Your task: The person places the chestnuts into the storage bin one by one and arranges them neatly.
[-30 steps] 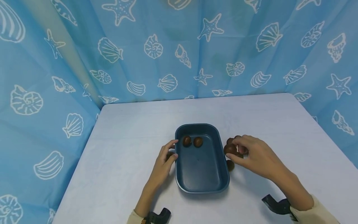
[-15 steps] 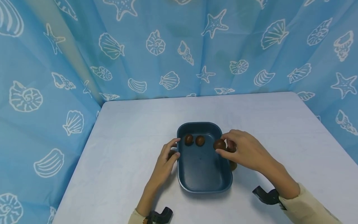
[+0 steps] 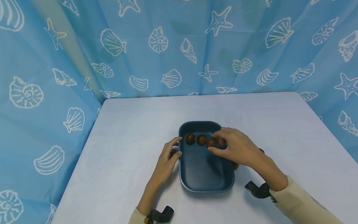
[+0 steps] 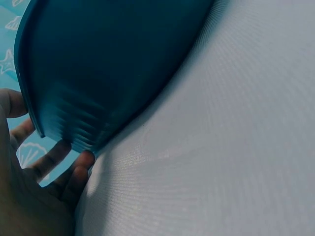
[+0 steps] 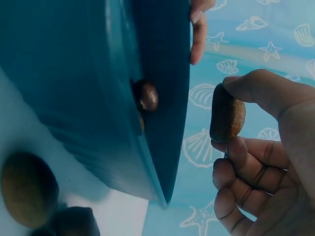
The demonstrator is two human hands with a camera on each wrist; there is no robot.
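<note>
A dark blue tray (image 3: 207, 180) holds two glossy brown chestnuts, one at the left (image 3: 190, 138) and one beside it (image 3: 201, 140), near its far end. My right hand (image 3: 236, 146) is over the tray's right side and pinches a third chestnut (image 5: 227, 114) between thumb and fingertips, right beside the other two in the head view. At the tray's left wall is my left hand (image 3: 165, 161); its relaxed fingers (image 4: 51, 160) touch the outer side and rim. An olive-brown chestnut (image 5: 29, 189) rests on the table outside the tray, mostly hidden by my right hand in the head view.
The tray stands on a white-covered table (image 3: 139, 124). Another dark chestnut (image 5: 76, 221) is near the olive-brown one. A blue curtain (image 3: 179, 56) with white shells and starfish surrounds the table. Black straps with camera mounts (image 3: 160, 214) are on both wrists.
My right hand has moved left from the chestnuts beside the tray, carrying one over the rim to above the tray's inside. My left hand has stayed at the tray's left wall.
</note>
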